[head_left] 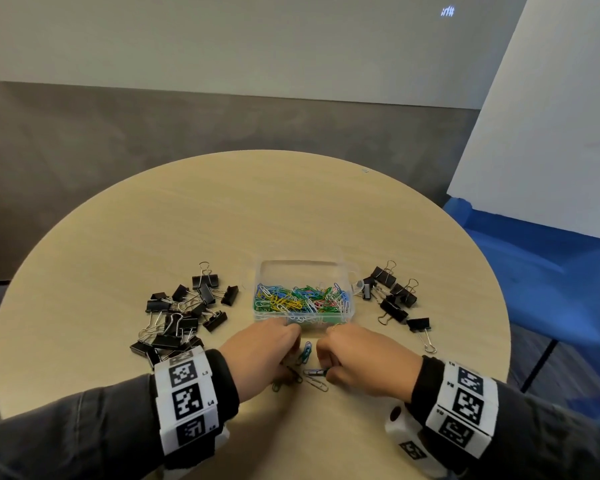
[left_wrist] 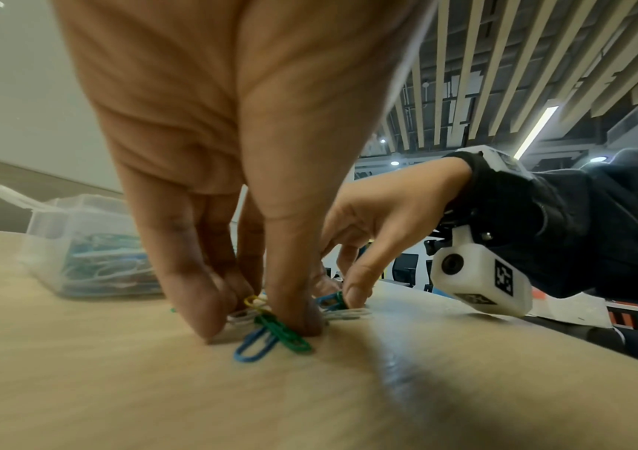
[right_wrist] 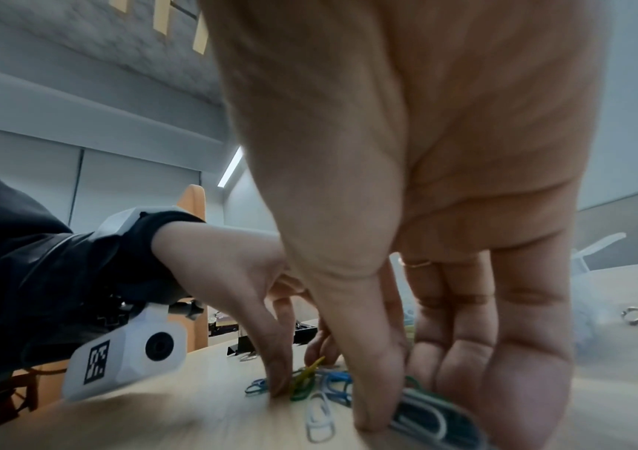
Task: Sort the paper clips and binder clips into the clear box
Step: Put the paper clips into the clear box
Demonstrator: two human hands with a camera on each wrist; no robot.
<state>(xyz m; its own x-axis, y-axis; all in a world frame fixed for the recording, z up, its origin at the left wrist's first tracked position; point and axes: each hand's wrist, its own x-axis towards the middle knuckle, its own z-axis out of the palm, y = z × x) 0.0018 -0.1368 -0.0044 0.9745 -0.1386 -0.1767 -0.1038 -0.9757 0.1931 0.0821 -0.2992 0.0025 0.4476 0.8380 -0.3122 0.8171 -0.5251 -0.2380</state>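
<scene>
The clear box (head_left: 300, 262) stands mid-table, partly filled with coloured paper clips (head_left: 302, 297). Just in front of it both hands reach down to a few loose paper clips (head_left: 305, 353). My left hand (head_left: 286, 363) pinches a small bunch of them, green, blue, yellow and white (left_wrist: 271, 327), between thumb and fingers against the tabletop. Close beside it, my right hand (head_left: 326, 367) pinches a bundle of grey and white clips (right_wrist: 431, 415). A white clip (right_wrist: 319, 421) lies free between the hands. Black binder clips lie in a left pile (head_left: 184, 313) and a right group (head_left: 394, 296).
Everything sits on a round wooden table (head_left: 222, 220), with its near edge under my forearms. A blue seat (head_left: 534, 271) and a white panel (head_left: 551, 133) are off to the right. One binder clip (head_left: 421, 329) lies close to my right hand.
</scene>
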